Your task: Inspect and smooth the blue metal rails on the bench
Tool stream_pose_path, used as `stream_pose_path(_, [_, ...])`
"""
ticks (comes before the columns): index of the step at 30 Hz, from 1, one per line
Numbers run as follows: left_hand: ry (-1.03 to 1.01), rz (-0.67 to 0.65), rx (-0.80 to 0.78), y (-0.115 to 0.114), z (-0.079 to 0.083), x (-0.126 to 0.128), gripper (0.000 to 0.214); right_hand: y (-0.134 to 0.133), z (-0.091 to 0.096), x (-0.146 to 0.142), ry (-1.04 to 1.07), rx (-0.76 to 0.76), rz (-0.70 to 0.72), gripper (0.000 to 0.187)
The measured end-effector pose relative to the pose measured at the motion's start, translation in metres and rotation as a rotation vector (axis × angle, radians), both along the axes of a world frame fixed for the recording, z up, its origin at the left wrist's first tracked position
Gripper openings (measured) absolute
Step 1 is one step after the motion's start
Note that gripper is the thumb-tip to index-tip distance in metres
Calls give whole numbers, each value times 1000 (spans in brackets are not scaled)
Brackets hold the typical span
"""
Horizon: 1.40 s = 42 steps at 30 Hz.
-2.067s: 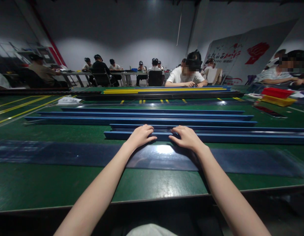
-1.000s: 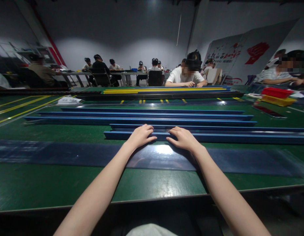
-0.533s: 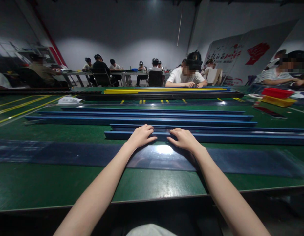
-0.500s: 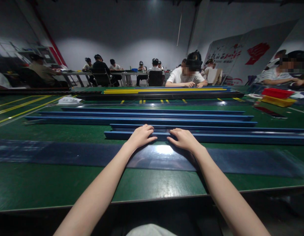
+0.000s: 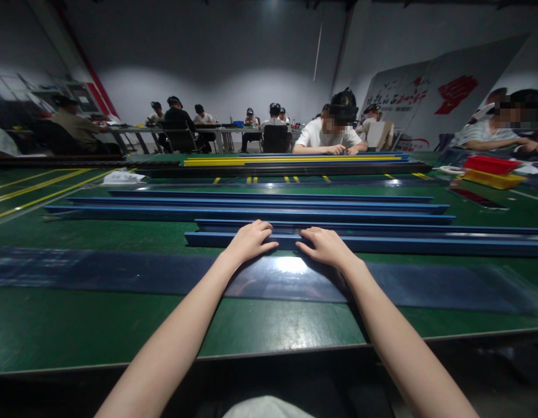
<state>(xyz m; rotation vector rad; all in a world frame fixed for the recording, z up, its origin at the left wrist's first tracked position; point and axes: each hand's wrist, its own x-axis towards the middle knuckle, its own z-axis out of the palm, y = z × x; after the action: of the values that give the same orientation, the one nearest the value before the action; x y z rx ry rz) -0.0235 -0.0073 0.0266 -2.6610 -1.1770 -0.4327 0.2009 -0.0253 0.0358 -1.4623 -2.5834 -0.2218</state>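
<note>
A long blue U-shaped channel (image 5: 417,245) lies lengthwise on the green table (image 5: 121,331) before me. My left hand (image 5: 250,240) is closed over its near wall, thumb on the near side and fingers curled over into the trough. To the right, a small gap away, my right hand (image 5: 325,244) grips the same wall in the same way. The fingertips are partly hidden inside the channel. Nearer to me, under my forearms, a wide clear plastic strip (image 5: 133,273) stretches across the table.
More blue channels (image 5: 173,213) lie parallel just beyond. Farther back are yellow strips (image 5: 295,160), black strips (image 5: 330,169) and a white object (image 5: 123,177). On the right are a red tray (image 5: 491,165), a yellow tray (image 5: 491,179) and a phone (image 5: 478,198). A co-worker (image 5: 312,136) sits opposite.
</note>
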Motion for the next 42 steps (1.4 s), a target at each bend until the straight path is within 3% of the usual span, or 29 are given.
stream_pose_path(42, [-11,-4,-9,-1,0,0,28,-3,4,-2,-14,-48,-27,30])
